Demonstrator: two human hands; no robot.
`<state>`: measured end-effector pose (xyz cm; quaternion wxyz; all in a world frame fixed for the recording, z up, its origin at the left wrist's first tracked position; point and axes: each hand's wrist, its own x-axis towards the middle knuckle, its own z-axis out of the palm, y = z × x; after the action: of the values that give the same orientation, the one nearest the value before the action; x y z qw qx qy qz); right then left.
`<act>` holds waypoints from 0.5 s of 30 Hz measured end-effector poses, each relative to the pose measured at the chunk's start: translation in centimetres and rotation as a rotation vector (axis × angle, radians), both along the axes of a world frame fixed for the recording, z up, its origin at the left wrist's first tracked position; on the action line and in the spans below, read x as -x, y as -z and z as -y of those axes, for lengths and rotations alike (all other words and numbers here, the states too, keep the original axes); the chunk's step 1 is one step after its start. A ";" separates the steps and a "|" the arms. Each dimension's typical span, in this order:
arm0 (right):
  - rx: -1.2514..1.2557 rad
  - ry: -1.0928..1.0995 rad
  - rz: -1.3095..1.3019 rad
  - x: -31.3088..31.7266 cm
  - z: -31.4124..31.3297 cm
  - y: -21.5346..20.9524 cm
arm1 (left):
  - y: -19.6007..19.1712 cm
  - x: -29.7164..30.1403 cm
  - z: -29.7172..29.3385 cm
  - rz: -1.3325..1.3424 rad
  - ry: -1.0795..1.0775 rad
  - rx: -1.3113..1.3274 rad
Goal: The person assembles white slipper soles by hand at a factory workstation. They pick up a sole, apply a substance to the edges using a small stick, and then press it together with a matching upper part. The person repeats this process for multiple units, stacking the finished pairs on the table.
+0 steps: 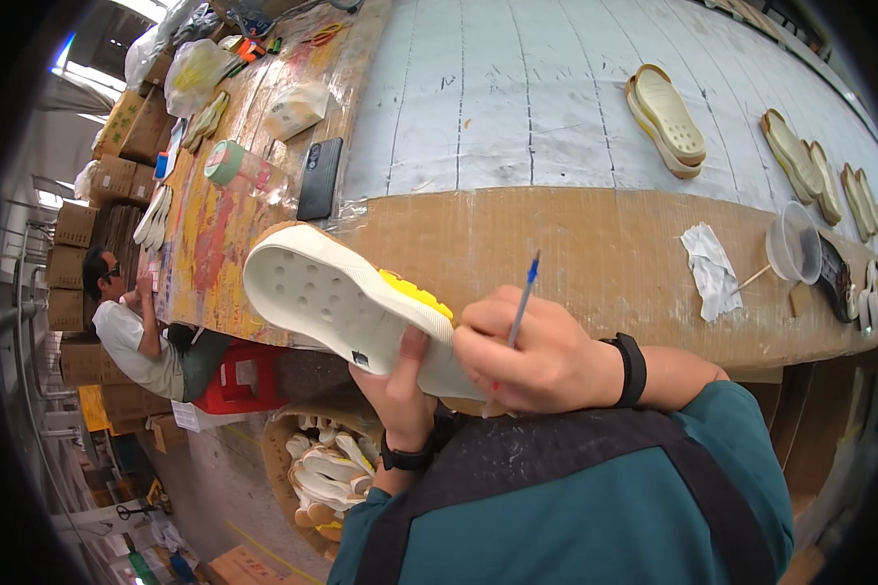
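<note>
A cream shoe sole (327, 297) with a brown toe rim, round dimples and a yellow side patch is tilted in front of me, its inner face up. My left hand (400, 395) grips it from below, the thumb lying on the inner face. In my right hand (541, 356) is a pen (524, 307) with a blue end pointing up and a red part at the lower end. That hand is closed on the pen against the near end of the sole, covering part of it; whether the pen tip touches the sole I cannot tell.
Several soles (665, 122) stand on the white sheet toward the right. A clear cup (793, 244) and a crumpled cloth (710, 273) are nearer. A phone (320, 180) and a bottle (244, 168) lie leftward. Below, a box (275, 458) holds soles; a person (137, 336) sits far left.
</note>
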<state>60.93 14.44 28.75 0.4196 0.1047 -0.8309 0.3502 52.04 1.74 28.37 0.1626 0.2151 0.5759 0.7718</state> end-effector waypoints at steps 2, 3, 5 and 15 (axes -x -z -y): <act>0.147 -0.014 0.050 -0.2 0.0 0.1 | 0.0 -0.4 -0.5 0.033 -0.034 -0.054; 0.288 -0.030 0.075 -0.3 0.0 0.3 | 0.0 -0.5 -0.7 0.041 -0.037 -0.090; 0.487 -0.077 0.130 -0.8 0.1 0.4 | 0.4 -0.5 -0.5 0.095 0.030 -0.156; 0.635 -0.177 0.142 -1.4 0.0 0.0 | 2.1 -0.1 0.2 0.146 0.079 -0.167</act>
<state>62.35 14.46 28.71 0.3404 0.0159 -0.6949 0.6332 52.12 1.54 26.30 0.2158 0.1936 0.4873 0.8237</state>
